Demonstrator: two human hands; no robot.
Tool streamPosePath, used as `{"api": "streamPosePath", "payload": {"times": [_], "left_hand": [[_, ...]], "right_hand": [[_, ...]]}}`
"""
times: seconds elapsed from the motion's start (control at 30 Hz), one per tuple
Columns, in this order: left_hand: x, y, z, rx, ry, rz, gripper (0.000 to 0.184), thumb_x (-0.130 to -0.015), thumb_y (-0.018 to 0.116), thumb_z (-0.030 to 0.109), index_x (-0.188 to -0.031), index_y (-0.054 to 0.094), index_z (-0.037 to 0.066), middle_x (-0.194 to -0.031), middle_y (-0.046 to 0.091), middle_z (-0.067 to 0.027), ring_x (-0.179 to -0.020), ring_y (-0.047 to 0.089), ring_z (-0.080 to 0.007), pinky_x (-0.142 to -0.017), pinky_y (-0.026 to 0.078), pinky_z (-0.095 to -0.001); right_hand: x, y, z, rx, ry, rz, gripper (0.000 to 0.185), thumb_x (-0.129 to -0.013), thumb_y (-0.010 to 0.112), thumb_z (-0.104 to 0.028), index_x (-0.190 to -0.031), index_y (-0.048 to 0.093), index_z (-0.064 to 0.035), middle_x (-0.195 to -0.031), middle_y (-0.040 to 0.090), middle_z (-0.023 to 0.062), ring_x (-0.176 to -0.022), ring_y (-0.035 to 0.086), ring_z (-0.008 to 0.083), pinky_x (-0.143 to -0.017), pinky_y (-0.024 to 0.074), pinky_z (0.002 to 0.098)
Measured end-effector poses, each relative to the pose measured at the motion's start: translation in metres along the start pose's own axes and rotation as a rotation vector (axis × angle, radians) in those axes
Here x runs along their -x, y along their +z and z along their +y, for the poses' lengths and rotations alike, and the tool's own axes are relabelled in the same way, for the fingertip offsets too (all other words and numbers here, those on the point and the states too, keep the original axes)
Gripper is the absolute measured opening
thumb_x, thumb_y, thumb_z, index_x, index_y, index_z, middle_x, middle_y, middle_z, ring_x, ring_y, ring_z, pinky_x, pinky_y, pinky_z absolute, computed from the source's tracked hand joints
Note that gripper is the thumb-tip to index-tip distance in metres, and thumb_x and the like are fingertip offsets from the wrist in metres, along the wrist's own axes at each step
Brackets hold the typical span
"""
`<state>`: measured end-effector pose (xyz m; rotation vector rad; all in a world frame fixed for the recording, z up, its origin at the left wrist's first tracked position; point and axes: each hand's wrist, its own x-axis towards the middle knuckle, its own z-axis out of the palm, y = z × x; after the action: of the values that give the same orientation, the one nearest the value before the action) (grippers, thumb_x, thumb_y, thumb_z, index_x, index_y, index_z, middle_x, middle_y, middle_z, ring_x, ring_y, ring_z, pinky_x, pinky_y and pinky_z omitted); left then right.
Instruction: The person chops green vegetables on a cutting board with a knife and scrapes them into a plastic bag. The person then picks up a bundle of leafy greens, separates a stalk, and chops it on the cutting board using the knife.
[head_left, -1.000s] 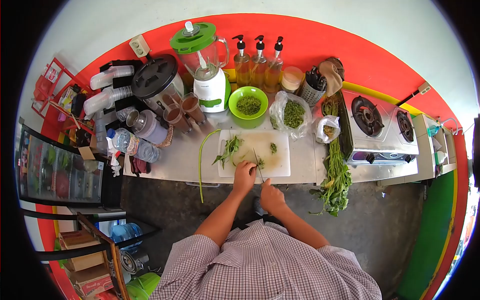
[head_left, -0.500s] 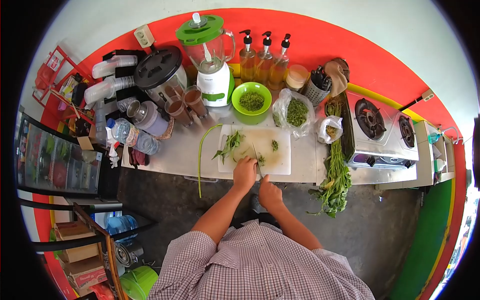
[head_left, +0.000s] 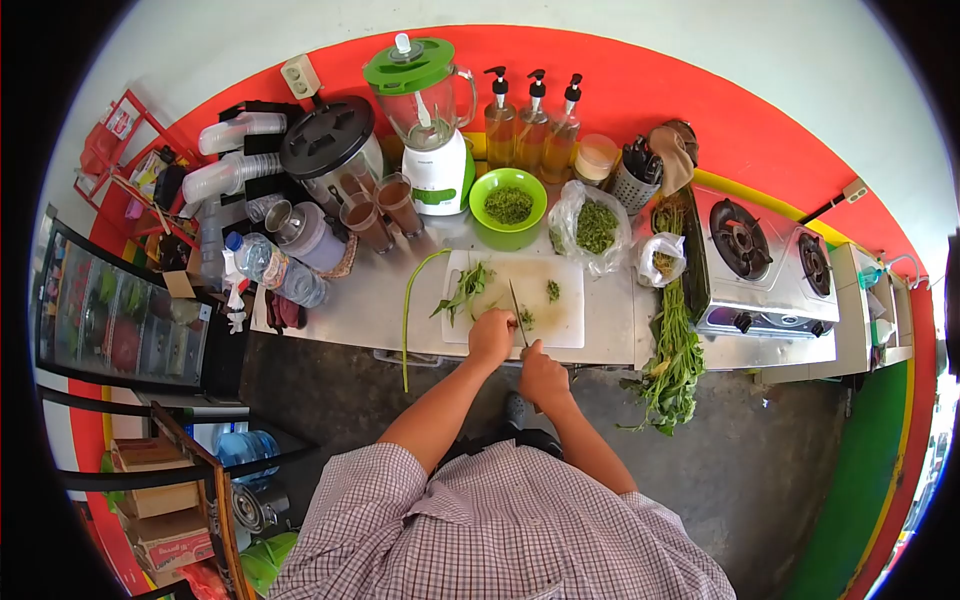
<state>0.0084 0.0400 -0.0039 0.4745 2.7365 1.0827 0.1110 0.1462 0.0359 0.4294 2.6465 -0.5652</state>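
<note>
A white cutting board (head_left: pixel 568 272) lies at the counter's front edge. My right hand (head_left: pixel 543 376) is closed around the handle of a knife (head_left: pixel 516 303), whose blade points away from me over the board. Just left of the blade, my left hand (head_left: pixel 492 337) is closed with its fingertips low on the board, pinching greens that the fingers mostly hide. Chopped green bits (head_left: pixel 527 318) lie right of the blade, and a small pile (head_left: pixel 553 290) sits farther back. Leafy sprigs (head_left: pixel 466 290) rest on the board's left side. Beside the board, a long green stem (head_left: pixel 407 320) overhangs the counter edge.
Behind the board stand a green bowl (head_left: pixel 508 235) of chopped greens, a plastic bag (head_left: pixel 565 235) of greens and a blender (head_left: pixel 435 180). A bundle of leafy stalks (head_left: pixel 672 370) hangs off the edge near the stove (head_left: pixel 775 290). Bottles and cups stand left.
The whole view has shifted slightly. Both hands stay at nearly the same spot on the board, with the knife still beside the left fingers.
</note>
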Motion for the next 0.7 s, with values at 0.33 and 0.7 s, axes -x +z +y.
{"api": "streamPosePath", "payload": {"times": [0.33, 0.7], "left_hand": [[0.010, -0.007, -0.007, 0.044, 0.113, 0.082, 0.011, -0.084, 0.069, 0.009, -0.090, 0.078, 0.008, -0.093, 0.070, -0.0135, -0.087, 0.068, -0.0350, -0.079, 0.055, -0.0441], [0.000, -0.011, -0.019, 0.270, -0.054, -0.105, 0.011, -0.079, 0.076, 0.007, -0.090, 0.077, 0.005, -0.094, 0.072, -0.0126, -0.084, 0.070, -0.0280, -0.076, 0.055, -0.0395]], "right_hand": [[0.012, -0.003, -0.007, 0.047, -0.020, 0.008, 0.040, -0.095, 0.059, -0.017, -0.123, 0.040, 0.0051, -0.096, 0.075, 0.0229, -0.090, 0.075, 0.0373, -0.077, 0.0611, 0.0460], [0.012, -0.006, -0.012, 0.075, -0.002, -0.004, 0.042, -0.095, 0.060, -0.020, -0.124, 0.041, 0.0046, -0.098, 0.074, 0.0234, -0.092, 0.075, 0.0386, -0.079, 0.0608, 0.0465]]}}
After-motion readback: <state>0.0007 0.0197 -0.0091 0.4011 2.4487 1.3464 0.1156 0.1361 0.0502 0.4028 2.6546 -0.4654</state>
